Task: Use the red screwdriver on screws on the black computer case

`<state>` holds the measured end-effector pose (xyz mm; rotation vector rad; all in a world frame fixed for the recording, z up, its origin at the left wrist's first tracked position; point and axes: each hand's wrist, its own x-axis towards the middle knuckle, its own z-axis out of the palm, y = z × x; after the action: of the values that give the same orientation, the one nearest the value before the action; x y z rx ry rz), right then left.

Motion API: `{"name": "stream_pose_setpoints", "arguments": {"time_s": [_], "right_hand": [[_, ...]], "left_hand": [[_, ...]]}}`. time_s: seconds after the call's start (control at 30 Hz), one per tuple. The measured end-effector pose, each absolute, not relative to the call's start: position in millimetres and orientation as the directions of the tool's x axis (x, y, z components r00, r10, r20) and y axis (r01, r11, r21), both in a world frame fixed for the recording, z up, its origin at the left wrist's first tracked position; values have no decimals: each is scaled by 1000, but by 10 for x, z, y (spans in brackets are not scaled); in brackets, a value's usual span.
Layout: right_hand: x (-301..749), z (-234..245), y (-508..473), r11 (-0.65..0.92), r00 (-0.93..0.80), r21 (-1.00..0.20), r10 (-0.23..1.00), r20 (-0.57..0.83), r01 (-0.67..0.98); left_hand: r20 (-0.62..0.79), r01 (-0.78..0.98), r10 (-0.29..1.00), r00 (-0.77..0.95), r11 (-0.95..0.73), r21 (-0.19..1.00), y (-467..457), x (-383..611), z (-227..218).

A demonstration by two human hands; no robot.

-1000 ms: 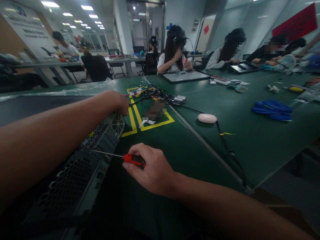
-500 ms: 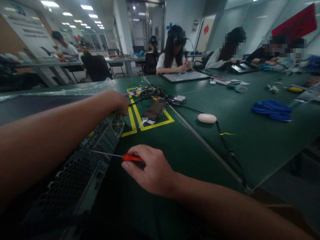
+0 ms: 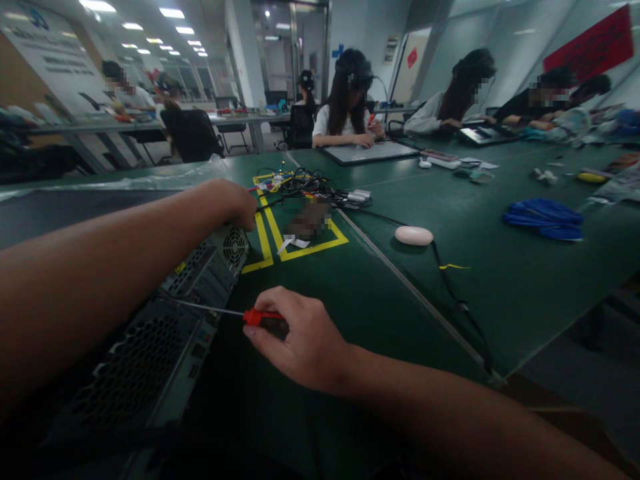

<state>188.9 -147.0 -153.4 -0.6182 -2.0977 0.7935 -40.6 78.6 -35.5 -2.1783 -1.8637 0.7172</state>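
A desktop computer case lies on its side on the green table, its rear panel with vents and a fan grille facing me. My right hand is closed round a red-handled screwdriver, whose thin shaft reaches left to the rear panel. My left hand rests curled over the far top corner of the case, above the fan grille; its fingers are closed on the case edge.
Yellow tape squares mark the table beyond the case, with a tangle of cables and a white mouse on a black cord. Blue items lie at right. Several people sit working at the far side.
My right hand has shifted slightly on the screwdriver handle, covering more of the red grip. My left hand and the case have stayed put.
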Motion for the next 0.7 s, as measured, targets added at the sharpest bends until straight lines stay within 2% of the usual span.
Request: {"name": "stream_pose_setpoints", "arguments": {"time_s": [0.7], "right_hand": [[1893, -1515, -1465, 671, -563, -723, 666, 489, 166]], "left_hand": [[-265, 870, 961, 74, -192, -454, 737, -341, -320]]}}
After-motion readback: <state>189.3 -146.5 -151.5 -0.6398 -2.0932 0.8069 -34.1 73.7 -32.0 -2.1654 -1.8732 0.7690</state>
